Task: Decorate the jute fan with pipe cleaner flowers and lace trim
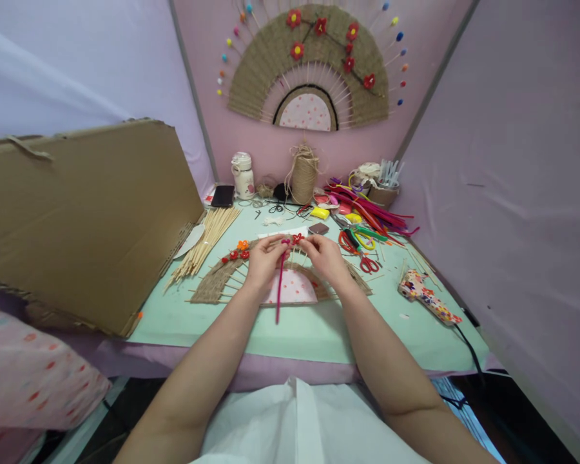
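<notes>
My left hand (265, 261) pinches a magenta pipe cleaner (279, 290), its top end curled at the fingertips and its long tail hanging down. Close on the right is my right hand (325, 258), thumb and fingers drawn together beside a small red flower (298, 238). Whether those fingers grip anything is too small to tell. Under both hands lies a twine-woven fan (207, 283) with thin sticks and a pink dotted half-round centre (294, 289). Several red flowers (234, 255) and an orange flower (242, 245) sit on its left part. My hands hide the fan's upper middle.
Bamboo sticks (205, 248) lie by a cardboard sheet (91, 225) at left. Behind are a phone (223, 196), a white bottle (242, 175) and a twine spool (304, 177). Red scissors (368, 264), pipe cleaners (372, 209) and a corded glue gun (428, 296) lie right. A finished fan (256, 84) hangs ahead.
</notes>
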`<control>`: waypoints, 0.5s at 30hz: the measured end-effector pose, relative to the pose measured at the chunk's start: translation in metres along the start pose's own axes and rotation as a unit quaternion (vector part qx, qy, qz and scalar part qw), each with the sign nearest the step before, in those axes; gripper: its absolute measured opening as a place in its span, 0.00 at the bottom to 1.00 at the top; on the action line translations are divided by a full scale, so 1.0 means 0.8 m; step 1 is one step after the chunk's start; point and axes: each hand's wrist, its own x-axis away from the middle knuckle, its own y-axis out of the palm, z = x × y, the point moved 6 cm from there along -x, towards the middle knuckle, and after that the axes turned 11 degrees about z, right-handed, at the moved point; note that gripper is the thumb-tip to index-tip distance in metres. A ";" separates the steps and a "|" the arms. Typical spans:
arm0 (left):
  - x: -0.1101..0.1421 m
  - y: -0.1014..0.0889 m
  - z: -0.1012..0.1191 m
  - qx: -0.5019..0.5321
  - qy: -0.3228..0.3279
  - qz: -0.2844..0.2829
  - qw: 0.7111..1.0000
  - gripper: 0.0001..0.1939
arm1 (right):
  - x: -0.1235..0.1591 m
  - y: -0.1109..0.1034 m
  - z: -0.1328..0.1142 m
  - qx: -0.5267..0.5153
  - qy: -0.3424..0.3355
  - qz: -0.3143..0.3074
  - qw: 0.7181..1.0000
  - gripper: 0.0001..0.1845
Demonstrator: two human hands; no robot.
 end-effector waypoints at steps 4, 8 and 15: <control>0.003 0.000 0.006 0.035 -0.012 0.005 0.999 0.17 | 0.014 0.028 0.000 -0.039 0.034 -0.096 0.994 0.18; 0.003 -0.001 0.007 0.037 -0.028 0.006 0.999 0.13 | 0.020 0.042 -0.001 -0.095 0.056 -0.113 0.987 0.14; -0.007 -0.007 0.008 -0.032 -0.015 -0.012 0.999 0.12 | 0.012 0.018 -0.004 -0.129 0.091 -0.100 0.982 0.14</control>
